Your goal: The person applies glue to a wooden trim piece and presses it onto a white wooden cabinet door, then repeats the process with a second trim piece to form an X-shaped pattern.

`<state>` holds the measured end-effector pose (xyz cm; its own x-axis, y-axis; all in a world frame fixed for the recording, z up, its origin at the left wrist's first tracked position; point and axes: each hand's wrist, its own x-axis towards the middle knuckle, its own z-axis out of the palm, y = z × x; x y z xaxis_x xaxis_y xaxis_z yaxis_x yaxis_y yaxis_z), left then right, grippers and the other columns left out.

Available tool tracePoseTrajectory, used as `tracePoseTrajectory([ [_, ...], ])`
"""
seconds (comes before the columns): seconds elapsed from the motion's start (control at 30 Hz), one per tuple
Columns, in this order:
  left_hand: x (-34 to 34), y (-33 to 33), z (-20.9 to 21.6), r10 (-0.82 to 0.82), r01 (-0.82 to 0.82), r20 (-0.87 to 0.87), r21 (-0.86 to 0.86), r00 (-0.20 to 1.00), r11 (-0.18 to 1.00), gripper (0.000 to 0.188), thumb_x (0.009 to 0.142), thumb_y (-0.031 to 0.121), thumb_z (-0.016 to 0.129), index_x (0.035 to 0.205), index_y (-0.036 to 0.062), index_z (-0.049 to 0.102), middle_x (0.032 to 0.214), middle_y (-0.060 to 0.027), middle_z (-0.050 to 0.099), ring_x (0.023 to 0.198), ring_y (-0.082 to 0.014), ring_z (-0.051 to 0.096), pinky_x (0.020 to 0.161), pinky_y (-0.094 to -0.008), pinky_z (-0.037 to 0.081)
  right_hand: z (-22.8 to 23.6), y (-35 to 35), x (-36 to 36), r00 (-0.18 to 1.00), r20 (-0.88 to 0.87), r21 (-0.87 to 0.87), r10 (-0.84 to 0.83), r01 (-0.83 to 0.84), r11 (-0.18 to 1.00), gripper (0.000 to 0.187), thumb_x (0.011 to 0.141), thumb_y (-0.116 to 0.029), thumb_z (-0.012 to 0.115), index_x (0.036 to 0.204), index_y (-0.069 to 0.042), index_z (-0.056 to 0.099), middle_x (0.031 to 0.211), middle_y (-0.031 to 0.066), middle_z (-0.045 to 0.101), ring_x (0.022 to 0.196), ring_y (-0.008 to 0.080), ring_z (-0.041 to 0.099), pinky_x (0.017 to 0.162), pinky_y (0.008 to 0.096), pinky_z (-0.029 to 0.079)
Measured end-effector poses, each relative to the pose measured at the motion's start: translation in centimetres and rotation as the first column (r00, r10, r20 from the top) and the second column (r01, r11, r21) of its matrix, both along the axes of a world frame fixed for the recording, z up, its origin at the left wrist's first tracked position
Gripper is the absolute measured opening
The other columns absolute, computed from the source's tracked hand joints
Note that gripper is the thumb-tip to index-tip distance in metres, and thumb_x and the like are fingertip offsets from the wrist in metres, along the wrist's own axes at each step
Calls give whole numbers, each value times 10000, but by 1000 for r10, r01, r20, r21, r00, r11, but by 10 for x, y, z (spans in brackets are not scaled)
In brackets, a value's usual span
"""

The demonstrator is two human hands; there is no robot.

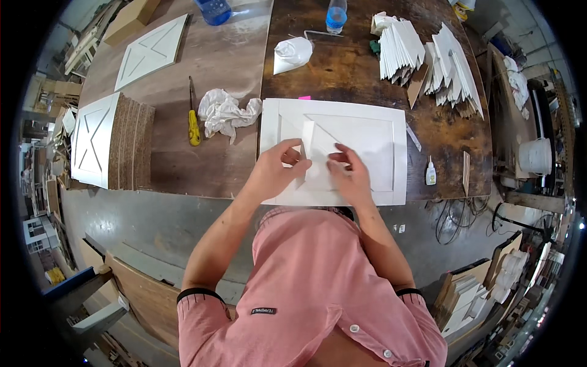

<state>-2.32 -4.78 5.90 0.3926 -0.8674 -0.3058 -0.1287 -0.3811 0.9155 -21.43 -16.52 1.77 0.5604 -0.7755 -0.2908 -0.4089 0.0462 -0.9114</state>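
Observation:
A white panel with a raised frame border lies flat at the table's front edge, before me. My left hand is over its left half, thumb and fingers pinching a thin white angled strip that is tilted up from the panel. My right hand hovers over the panel's middle, its fingers curled but apart, slightly blurred, with nothing visible between them. A pink slip peeks out behind the panel's far edge. Right of the panel stands a small white glue bottle.
At left are a stack of panels, a yellow-handled screwdriver and a crumpled white cloth. Farther back are another panel, a white bag and a water bottle. White strips are piled at back right.

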Motion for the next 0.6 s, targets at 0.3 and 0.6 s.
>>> tracePoseTrajectory([
  [0.3, -7, -4, -43, -166, 160, 476, 54, 864, 986, 506, 863, 303, 802, 1278, 52, 658, 1118, -184, 693, 922, -393, 723, 782, -463, 600, -72, -1, -28, 994, 12, -543, -113, 101, 834, 354, 879, -131, 764, 1230, -98, 732, 1137, 134, 744, 1055, 345, 669, 951, 447, 517],
  [0.6, -22, -5, -48, -275, 220, 556, 164, 785, 961, 503, 863, 319, 801, 1284, 81, 663, 1142, -156, 664, 990, -382, 714, 821, -461, 609, -62, 2, -23, 995, 30, -591, -91, 91, 801, 353, 863, -63, 785, 1210, -103, 735, 1111, 74, 766, 1062, 279, 664, 970, 405, 496],
])
